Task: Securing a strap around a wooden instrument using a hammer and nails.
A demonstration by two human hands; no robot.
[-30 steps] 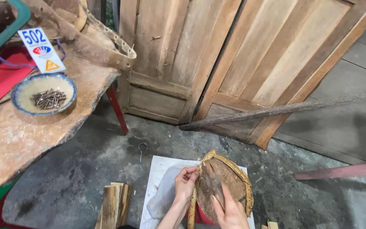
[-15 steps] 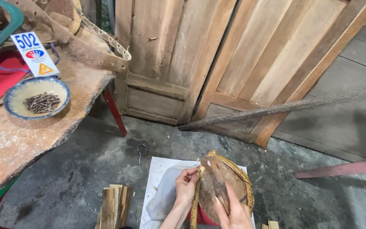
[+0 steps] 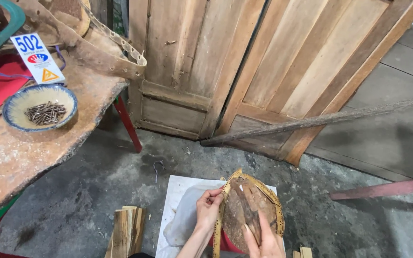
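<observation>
lower centre: left hand [image 3: 208,210] pinches leather piece [image 3: 249,210] at its perforated edge; right hand [image 3: 264,241] flat, open against its face.

Left hand [image 3: 208,210], right hand [image 3: 264,241]: bare, no gloves, forearms unsleeved (no rings seen).

We count two hands [image 3: 210,210] [image 3: 263,238], one round leather piece [image 3: 249,212], one bowl [image 3: 40,107] of many nails, one card [image 3: 38,58], one bench [image 3: 34,148], one perforated strap [image 3: 115,59], one stack of wood strips [image 3: 126,230], two door panels [image 3: 187,62] [image 3: 311,62], and one pole [image 3: 321,120].
</observation>
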